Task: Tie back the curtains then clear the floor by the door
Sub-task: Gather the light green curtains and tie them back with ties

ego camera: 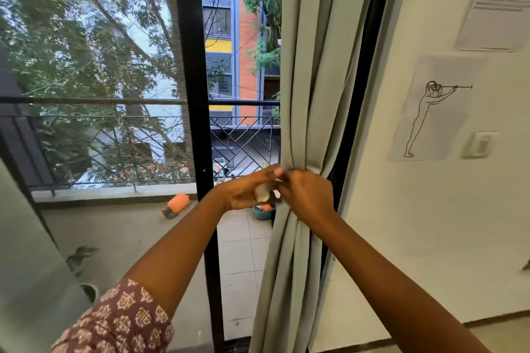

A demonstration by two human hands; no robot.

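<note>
Fingers (282, 180) of both hands pinch bunched curtain (309, 112).

Bright, even daylight comes in through the balcony door (114, 94); white wall (401, 209) evenly lit, no hard shadows or glare. Hands (286, 189) smeared by motion blur at the fingertips. Wide-angle bend curves the door frame (198, 123) and the edges. Wall papers (499, 0) soft, text unreadable.

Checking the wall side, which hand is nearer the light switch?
Right. The right hand grips the gathered curtain, closer to the light switch; the left hand is beyond it, toward the door frame.
</note>
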